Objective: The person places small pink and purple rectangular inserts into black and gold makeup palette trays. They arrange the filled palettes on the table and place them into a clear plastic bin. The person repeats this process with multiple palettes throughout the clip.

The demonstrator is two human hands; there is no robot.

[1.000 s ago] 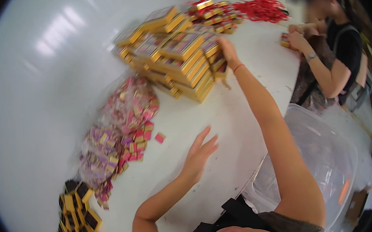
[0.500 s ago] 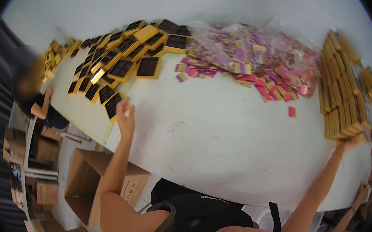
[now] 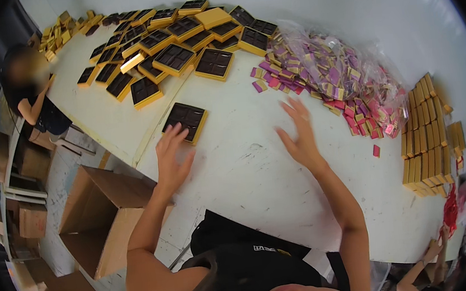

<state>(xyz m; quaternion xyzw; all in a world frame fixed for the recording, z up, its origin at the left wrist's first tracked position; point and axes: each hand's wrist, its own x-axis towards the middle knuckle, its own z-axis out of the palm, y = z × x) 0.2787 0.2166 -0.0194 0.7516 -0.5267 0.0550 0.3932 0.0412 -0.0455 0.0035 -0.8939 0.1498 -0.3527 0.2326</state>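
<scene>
A gold-edged box [image 3: 186, 122] with a dark, divided insert lies on the white table in front of me. My left hand [image 3: 172, 161] is at its near left corner, fingertips over the edge and thumb held apart. The fingers do not look closed round it. To the right, my right hand [image 3: 302, 139] is above the table with spread fingers and nothing in it. Beyond it lies a heap of small purple, pink and gold wrapped pieces [image 3: 327, 74], partly under clear plastic. More gold boxes with dark inserts [image 3: 174, 58] are piled at the far left.
Slim gold boxes [image 3: 426, 138] stand stacked at the right edge, near red material [image 3: 450, 211]. An open cardboard carton [image 3: 105, 214] stands below the table's left side. Another person [image 3: 38, 102] is at the far left; someone else's arm [image 3: 424, 267] shows at lower right.
My right hand has left the stack of slim boxes and come to the middle. One gold-edged box now lies nearer me, apart from the pile, by my left hand. The view has shifted.
</scene>
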